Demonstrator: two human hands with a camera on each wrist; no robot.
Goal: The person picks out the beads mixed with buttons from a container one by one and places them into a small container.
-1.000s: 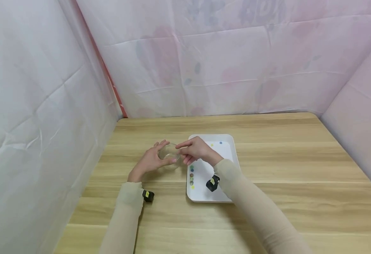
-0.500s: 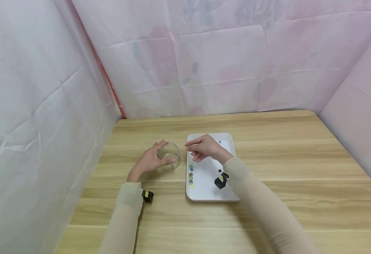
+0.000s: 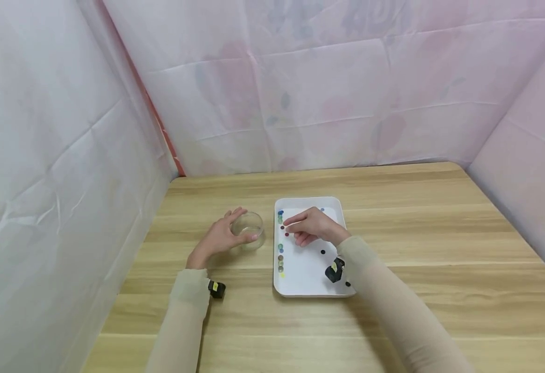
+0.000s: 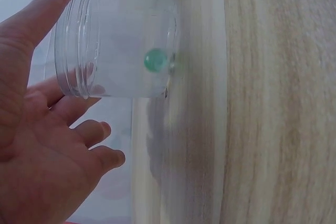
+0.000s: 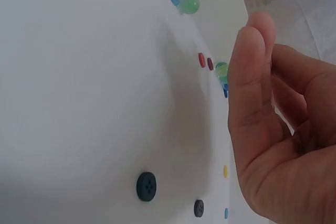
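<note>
Here the left hand [image 3: 218,237] cups the clear round plastic jar [image 3: 248,228], which stands on the pale wooden table [image 3: 421,248] at nine o'clock of the white rectangular tray [image 3: 307,277]; a green glass bead [image 4: 156,60] sits inside it. The right hand [image 3: 314,228] hovers over the tray's small coloured beads and buttons [image 3: 280,256], fingers loosely bent and holding nothing. These pieces are probably light, hard and slippery, prone to roll; a fingertip pinch from above looks best.
</note>
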